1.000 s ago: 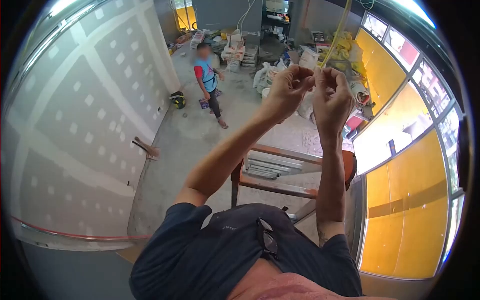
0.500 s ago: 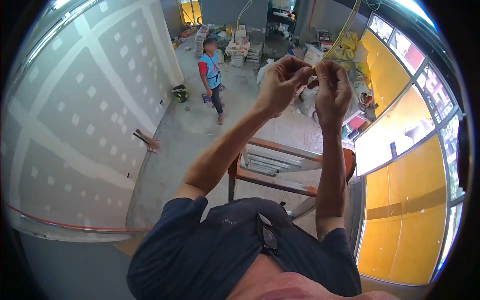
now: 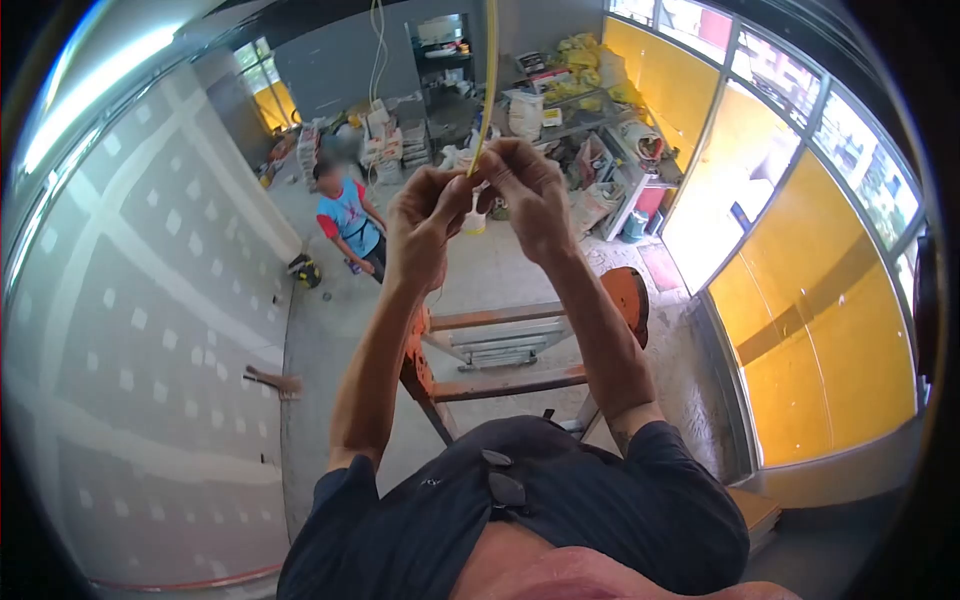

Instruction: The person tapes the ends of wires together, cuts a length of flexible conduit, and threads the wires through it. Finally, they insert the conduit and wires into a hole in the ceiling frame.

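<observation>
Yellow wires (image 3: 490, 85) hang down from above, and their lower end runs between my two hands at the upper middle. My left hand (image 3: 428, 215) pinches the end of the wires from the left, fingers curled. My right hand (image 3: 527, 195) is closed on the same end from the right, its fingertips close to those of my left hand. The exact tips of the wires are hidden by the fingers. Beneath my forearms stands an orange and metal ladder (image 3: 500, 388).
A person (image 3: 348, 215) in a blue and red shirt stands on the floor at the left. Bags and materials (image 3: 590, 75) are piled at the back. A patched wall (image 3: 150, 330) is at the left, yellow panels (image 3: 830, 320) at the right.
The view has swung to the right and tilted up, so my hands and the wires appear further left. Both hands still hold the wires. The person on the floor leans more.
</observation>
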`<action>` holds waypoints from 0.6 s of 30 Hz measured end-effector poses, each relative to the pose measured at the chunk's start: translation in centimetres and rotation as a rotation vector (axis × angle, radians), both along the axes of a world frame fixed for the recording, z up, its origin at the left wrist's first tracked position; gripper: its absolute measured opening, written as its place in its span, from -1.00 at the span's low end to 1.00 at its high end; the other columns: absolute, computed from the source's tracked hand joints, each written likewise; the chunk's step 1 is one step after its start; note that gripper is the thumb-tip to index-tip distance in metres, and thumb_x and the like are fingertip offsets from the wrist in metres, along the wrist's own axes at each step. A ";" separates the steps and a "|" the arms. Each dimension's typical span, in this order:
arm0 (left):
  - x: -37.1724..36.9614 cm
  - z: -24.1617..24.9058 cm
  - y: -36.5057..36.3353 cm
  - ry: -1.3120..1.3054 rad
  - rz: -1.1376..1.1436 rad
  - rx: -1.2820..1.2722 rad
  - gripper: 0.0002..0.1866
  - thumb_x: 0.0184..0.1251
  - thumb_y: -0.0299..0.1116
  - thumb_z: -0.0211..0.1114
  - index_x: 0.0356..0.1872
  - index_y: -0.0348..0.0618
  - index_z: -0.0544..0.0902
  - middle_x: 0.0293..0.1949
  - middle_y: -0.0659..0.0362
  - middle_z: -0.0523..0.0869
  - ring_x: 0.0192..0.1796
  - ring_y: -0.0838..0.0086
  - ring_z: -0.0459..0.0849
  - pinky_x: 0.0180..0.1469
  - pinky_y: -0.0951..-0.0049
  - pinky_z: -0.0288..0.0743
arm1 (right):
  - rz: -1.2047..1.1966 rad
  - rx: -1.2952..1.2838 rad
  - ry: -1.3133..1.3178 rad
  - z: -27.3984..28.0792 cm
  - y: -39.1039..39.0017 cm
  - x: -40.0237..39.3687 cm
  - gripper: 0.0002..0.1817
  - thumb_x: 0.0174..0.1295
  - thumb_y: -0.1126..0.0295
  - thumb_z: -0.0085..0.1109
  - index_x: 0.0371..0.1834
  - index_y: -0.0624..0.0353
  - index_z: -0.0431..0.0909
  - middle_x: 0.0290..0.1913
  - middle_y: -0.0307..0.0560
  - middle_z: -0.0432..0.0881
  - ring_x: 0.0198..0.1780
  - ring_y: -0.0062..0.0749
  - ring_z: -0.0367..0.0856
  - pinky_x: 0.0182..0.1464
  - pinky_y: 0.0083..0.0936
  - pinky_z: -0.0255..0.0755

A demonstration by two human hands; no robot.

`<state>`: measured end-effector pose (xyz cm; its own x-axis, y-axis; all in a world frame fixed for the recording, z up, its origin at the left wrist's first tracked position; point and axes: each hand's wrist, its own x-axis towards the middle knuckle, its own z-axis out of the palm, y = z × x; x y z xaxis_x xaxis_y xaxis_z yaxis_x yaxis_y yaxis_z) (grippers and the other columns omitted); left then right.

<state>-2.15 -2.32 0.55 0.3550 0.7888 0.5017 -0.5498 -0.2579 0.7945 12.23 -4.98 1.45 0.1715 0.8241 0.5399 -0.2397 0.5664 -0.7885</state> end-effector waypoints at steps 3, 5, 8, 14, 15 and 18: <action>-0.2 -0.1 0.3 0.052 0.002 -0.016 -0.85 0.51 -0.39 0.25 -0.13 -0.31 0.61 -0.44 0.32 0.57 -0.52 0.77 0.32 -0.48 0.69 0.11 | 0.003 0.047 -0.058 -0.4 0.7 0.4 -0.86 0.45 0.37 0.18 -0.10 0.22 0.57 -0.28 -0.21 0.67 -0.32 -0.65 0.55 -0.27 -0.69 0.44; -0.1 -0.1 0.4 0.077 0.001 -0.032 -0.83 0.51 -0.37 0.25 -0.14 -0.30 0.61 -0.45 0.31 0.57 -0.53 0.76 0.32 -0.49 0.69 0.10 | -0.035 0.043 -0.056 -0.4 0.9 0.2 -0.86 0.44 0.38 0.18 -0.09 0.23 0.58 -0.28 -0.23 0.67 -0.33 -0.68 0.51 -0.25 -0.69 0.42; 0.0 -0.3 1.1 0.084 -0.027 -0.086 -0.80 0.52 -0.32 0.24 -0.15 -0.29 0.61 -0.46 0.32 0.56 -0.54 0.75 0.31 -0.50 0.69 0.09 | -0.053 0.037 -0.040 -0.6 1.8 0.1 -0.82 0.43 0.38 0.20 -0.06 0.27 0.60 -0.28 -0.24 0.68 -0.30 -0.68 0.55 -0.27 -0.66 0.42; -1.4 -0.7 2.2 0.099 -0.232 -0.183 -0.82 0.54 -0.29 0.21 -0.14 -0.21 0.61 -0.43 0.31 0.57 -0.56 0.74 0.29 -0.52 0.67 0.13 | 0.136 0.021 0.069 -1.9 2.8 0.0 -0.82 0.44 0.43 0.18 -0.01 0.27 0.61 -0.26 -0.24 0.67 -0.30 -0.67 0.52 -0.26 -0.62 0.43; -1.6 -0.7 2.2 0.107 -0.280 -0.193 -0.82 0.54 -0.29 0.20 -0.13 -0.20 0.60 -0.44 0.32 0.55 -0.57 0.74 0.29 -0.52 0.67 0.12 | 0.188 0.004 0.104 -2.1 3.1 0.0 -0.83 0.45 0.43 0.16 -0.01 0.27 0.61 -0.27 -0.25 0.66 -0.30 -0.67 0.52 -0.25 -0.62 0.44; -1.7 -0.6 1.6 0.100 -0.333 -0.245 -0.83 0.55 -0.29 0.19 -0.12 -0.19 0.60 -0.44 0.33 0.52 -0.57 0.74 0.27 -0.52 0.67 0.11 | 0.288 -0.017 0.068 -2.0 3.9 0.0 -0.84 0.48 0.40 0.12 -0.04 0.24 0.58 -0.28 -0.28 0.62 -0.26 -0.67 0.51 -0.20 -0.64 0.42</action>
